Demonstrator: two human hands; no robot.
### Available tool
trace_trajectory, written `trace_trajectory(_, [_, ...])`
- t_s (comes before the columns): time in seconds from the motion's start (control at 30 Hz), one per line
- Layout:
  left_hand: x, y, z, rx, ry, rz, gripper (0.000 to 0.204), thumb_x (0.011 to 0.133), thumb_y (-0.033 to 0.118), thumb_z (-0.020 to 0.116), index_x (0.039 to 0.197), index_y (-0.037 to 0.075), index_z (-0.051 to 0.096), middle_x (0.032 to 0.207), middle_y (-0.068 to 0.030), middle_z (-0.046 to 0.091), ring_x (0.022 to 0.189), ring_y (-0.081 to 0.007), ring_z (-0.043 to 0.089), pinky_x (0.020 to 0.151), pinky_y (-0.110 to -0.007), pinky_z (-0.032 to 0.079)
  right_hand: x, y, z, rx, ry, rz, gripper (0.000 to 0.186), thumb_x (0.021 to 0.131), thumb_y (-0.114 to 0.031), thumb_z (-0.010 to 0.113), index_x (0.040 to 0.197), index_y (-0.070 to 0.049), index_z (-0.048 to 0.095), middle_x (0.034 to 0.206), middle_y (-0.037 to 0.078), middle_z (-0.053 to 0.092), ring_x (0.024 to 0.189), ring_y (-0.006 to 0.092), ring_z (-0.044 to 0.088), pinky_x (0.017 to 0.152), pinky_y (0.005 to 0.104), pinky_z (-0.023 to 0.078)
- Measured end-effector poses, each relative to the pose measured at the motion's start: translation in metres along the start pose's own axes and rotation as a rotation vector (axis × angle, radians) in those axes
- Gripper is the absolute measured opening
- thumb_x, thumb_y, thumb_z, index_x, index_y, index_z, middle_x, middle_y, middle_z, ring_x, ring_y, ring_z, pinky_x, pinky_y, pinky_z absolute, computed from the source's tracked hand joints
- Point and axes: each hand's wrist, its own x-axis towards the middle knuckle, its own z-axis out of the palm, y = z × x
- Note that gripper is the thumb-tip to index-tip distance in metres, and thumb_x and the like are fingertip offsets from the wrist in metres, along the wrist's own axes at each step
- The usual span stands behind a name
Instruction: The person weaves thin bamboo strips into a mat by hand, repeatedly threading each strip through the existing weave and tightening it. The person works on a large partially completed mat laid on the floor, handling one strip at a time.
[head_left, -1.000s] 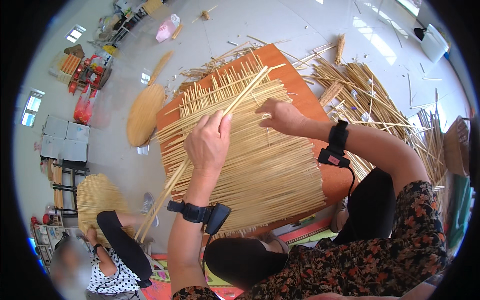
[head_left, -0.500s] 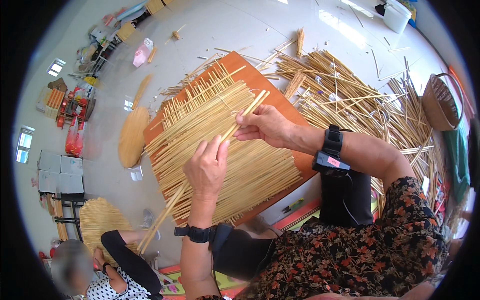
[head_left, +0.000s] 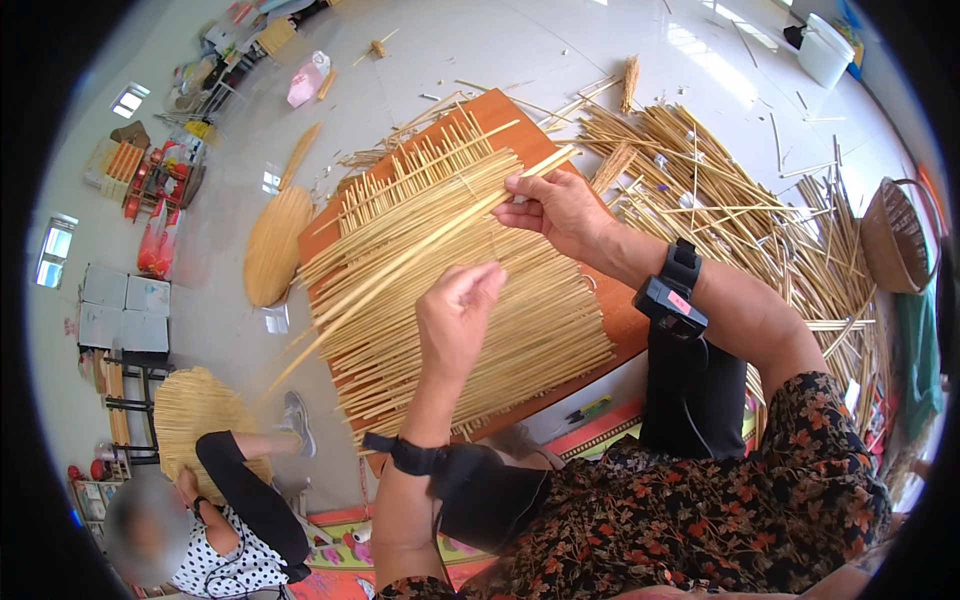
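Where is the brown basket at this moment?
In the head view, the brown basket is near the right edge, just to the right of the heap of loose stalks.

Wicker basket [head_left: 882,245], white bucket [head_left: 825,55], perhaps pink bag [head_left: 303,87].

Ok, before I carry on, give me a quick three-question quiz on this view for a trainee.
1. Which hand holds the long slanting stalks?
2. True or false: in the picture, the wicker basket is to the right of the orange board.
3. What lies directly under the flat layer of stalks?
a) a bath towel
b) the orange board
c) a metal tray

Key: 1. The right hand. 2. True. 3. b.
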Motion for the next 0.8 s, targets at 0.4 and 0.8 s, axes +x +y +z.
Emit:
trace_trajectory(0.4, [0.045,-0.046,-0.013,-1.099,0.301,-0.168,0.023,0.103,0.024,0.068,0.114,0.004,0.065,0.121,-0.0160,0.070,0.109,-0.0244,0.070,0.094,-0.037,0.061,0.015,0.004,-0.005,-0.032,0.048,0.039,0.020,0.102,-0.014,0.066,0.108,0.005,0.063,0.103,0.017,0.068,0.089,0.0257,0.074,0.083,0.0346,0.066])
trace_trajectory(0.8, [0.057,-0.059,-0.020,-1.120,0.260,-0.277,0.025,0.103,0.023,0.069,0.119,0.005,0.065,0.122,-0.0150,0.071,0.111,-0.0262,0.072,0.091,-0.034,0.062,0.028,0.013,-0.007,-0.007,-0.015,0.029,0.024,0.104,-0.016,0.065,0.116,0.004,0.059,0.111,0.015,0.067,0.100,0.0257,0.072,0.095,0.0375,0.063])
